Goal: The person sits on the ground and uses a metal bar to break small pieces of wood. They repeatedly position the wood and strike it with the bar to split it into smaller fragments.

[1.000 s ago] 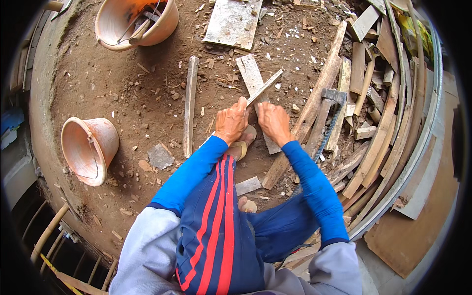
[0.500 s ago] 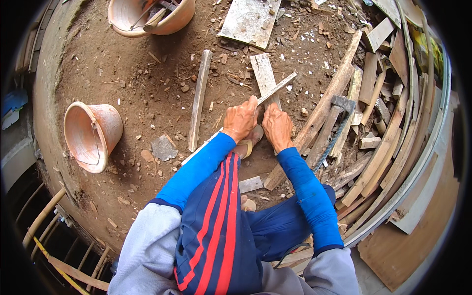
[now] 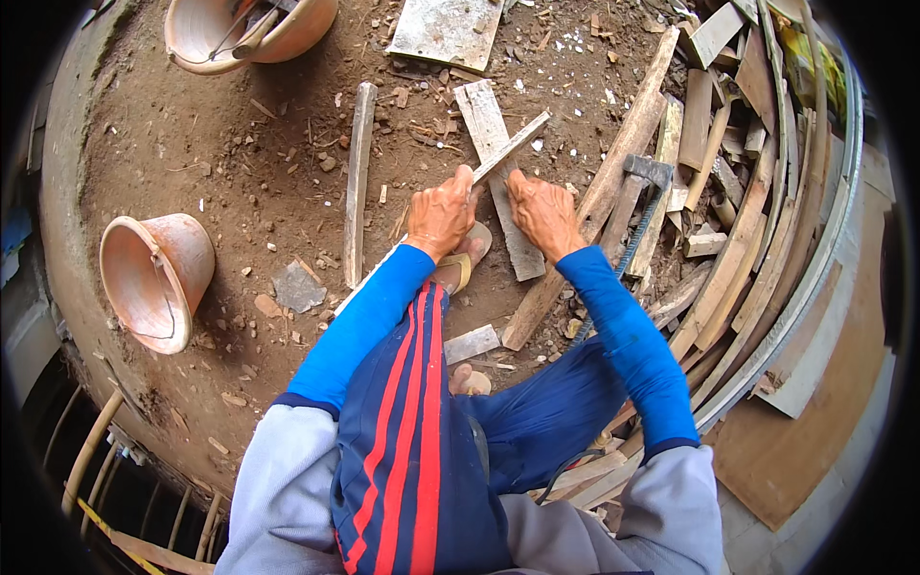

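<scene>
My left hand [image 3: 441, 216] is closed around a thin wooden strip [image 3: 517, 144]. The strip runs slantwise, its far end lying across a wider pale board [image 3: 494, 144] on the dirt. My right hand [image 3: 546, 216] is at the right edge of that board, back of the hand up, fingers curled in. Its fingertips are near or touching the board, and whatever they may hold is hidden. To the right of this hand, a hammer [image 3: 647, 172] with a ribbed dark blue handle rests on the wood pieces. My sandalled foot [image 3: 465, 259] stands just below my left hand.
A long weathered beam [image 3: 613, 182] and a heap of timber offcuts [image 3: 738, 297] fill the right side. A narrow batten [image 3: 359, 182] lies to the left. One clay-coloured bucket [image 3: 158, 278] is tipped over; another bucket [image 3: 254, 38] holds tools. A flat panel [image 3: 446, 34] lies farther off.
The whole view has shifted, so everything sits farther left and up. My right hand has moved right, from over the wider board to its edge, uncovering its near end. My left hand keeps the strip.
</scene>
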The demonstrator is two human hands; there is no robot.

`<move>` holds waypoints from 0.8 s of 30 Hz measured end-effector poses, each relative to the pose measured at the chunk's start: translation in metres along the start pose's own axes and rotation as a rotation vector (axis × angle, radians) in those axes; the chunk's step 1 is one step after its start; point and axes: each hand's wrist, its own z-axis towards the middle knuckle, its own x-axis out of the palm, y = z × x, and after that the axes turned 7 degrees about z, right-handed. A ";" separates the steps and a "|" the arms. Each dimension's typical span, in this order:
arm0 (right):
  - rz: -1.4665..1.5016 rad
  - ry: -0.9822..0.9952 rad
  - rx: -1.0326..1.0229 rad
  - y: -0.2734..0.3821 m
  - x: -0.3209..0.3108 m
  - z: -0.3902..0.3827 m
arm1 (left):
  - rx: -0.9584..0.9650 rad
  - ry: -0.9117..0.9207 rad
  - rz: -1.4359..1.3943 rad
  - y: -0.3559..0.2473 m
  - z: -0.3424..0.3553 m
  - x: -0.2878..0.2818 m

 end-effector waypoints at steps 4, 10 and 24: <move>0.078 -0.077 0.129 0.037 0.013 -0.028 | -0.002 0.013 0.010 -0.002 0.003 -0.004; 0.310 -0.191 0.215 0.025 -0.013 -0.067 | -0.026 -0.002 -0.029 0.001 -0.004 -0.006; 0.866 -0.629 -0.202 0.165 -0.102 0.094 | 0.096 -0.078 0.055 0.039 -0.013 0.039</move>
